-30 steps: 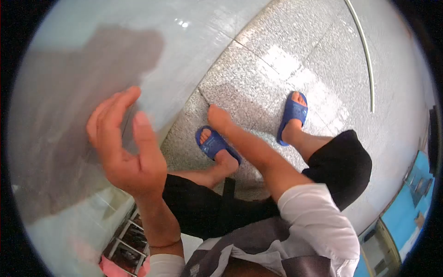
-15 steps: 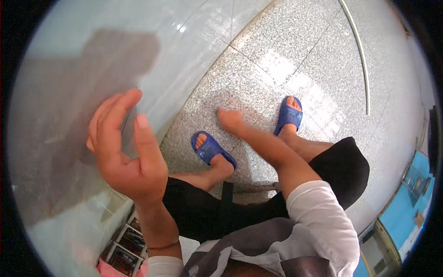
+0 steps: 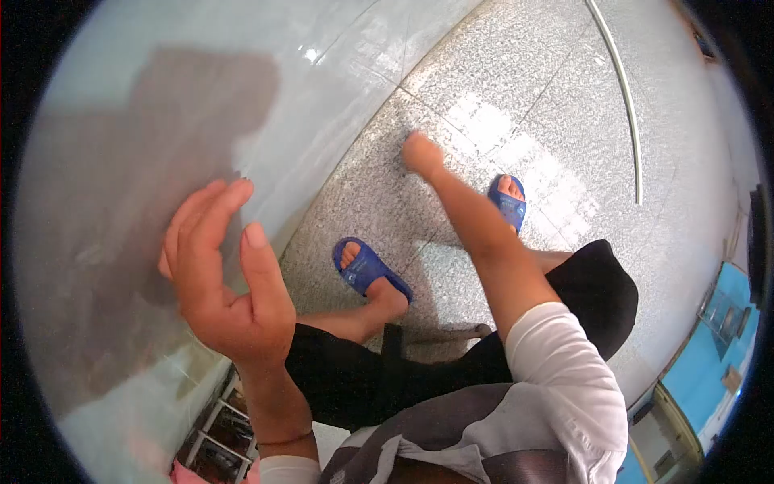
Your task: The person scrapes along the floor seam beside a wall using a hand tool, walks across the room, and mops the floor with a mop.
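Grey wall (image 3: 322, 121) is on the person's left, behind the left hand (image 3: 234, 298) in the view. This hand is raised, with fingers gently curved and thumb spread away; if something fine is at their tips, it is too small to tell. The right hand (image 3: 422, 156) appears above the speckled floor (image 3: 355, 202), forward of the blue slippers (image 3: 363, 266); it looks curled, but blurred, so I cannot tell whether its fingers pinch anything. No finished piece is visible, therefore what is done and what remains cannot be judged.
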Tool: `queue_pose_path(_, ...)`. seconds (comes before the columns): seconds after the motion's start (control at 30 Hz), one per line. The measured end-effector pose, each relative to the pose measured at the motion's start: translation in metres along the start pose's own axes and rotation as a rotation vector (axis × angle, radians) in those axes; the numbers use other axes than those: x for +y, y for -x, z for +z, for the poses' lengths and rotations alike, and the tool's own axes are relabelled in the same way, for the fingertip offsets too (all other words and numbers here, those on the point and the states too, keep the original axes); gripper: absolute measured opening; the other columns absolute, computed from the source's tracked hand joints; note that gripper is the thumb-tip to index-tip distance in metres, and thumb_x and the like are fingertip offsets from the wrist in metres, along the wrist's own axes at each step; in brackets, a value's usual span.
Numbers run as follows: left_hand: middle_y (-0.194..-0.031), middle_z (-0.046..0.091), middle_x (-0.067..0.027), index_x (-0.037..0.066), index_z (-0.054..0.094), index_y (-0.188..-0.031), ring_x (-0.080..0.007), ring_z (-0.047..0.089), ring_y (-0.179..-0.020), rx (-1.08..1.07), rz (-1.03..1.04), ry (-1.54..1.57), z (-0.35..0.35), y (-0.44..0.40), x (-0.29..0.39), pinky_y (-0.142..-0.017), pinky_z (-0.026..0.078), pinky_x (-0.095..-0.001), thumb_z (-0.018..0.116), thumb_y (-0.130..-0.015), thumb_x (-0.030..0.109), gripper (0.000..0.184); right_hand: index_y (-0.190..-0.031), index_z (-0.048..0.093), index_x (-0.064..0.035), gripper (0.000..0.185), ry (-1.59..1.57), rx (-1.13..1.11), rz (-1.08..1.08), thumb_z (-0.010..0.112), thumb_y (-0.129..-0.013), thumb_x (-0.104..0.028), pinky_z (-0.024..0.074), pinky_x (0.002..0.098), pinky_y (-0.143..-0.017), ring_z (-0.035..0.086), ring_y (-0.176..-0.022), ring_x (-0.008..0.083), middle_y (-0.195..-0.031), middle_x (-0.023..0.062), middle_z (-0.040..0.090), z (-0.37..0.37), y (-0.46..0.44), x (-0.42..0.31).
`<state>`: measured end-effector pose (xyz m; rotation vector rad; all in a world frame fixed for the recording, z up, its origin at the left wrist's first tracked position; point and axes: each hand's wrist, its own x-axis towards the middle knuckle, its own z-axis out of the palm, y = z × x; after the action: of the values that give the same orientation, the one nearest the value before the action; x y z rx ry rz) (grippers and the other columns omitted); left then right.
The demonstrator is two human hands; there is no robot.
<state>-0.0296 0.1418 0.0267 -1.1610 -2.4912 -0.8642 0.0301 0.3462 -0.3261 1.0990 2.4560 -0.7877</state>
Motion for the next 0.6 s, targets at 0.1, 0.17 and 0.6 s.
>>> queue_pose_path(0.1, -0.096, 0.064, -0.0073, 0.002, 0.061, -0.098, -0.0258, 0.057, -0.096, 0.011, 0.014, -0.036, 0.002, -0.004, 0.001, -0.089, 0.034, -0.0359, 0.054, -0.076, 0.003, 0.024, -0.099, 0.049, 0.0014, 0.025, -0.039, -0.052, -0.113, 0.035, -0.087, -0.015, 0.0492, 0.0474, -0.071, 0.063, -0.083, 0.0377, -0.087, 0.0237, 0.062, 0.061, 0.053, -0.029)
queue_pose_path(0.17, -0.095, 0.064, -0.0073, 0.002, 0.061, -0.098, -0.0258, 0.057, -0.096, -0.007, 0.013, -0.055, 0.003, -0.002, 0.002, -0.089, 0.034, -0.0359, 0.054, -0.076, 0.003, 0.024, -0.099, 0.048, 0.0015, 0.023, 0.094, -0.301, -0.305, 0.036, -0.088, -0.015, 0.0499, 0.0466, -0.069, 0.063, -0.082, 0.0377, -0.086, 0.0241, 0.063, 0.060, 0.074, -0.032)
queue_pose_path(0.6, -0.094, 0.063, -0.0078, 0.002, 0.061, -0.097, -0.0272, 0.057, -0.095, -0.004, 0.003, -0.073, 0.003, -0.007, 0.012, -0.090, 0.033, -0.0374, 0.053, -0.075, 0.002, 0.024, -0.094, 0.054, -0.0027, 0.020, 0.056, 0.000, -0.183, 0.041, -0.085, -0.015, 0.0508, 0.0461, -0.065, 0.065, -0.077, 0.0327, -0.085, 0.0185, 0.065, 0.057, 0.043, 0.009)
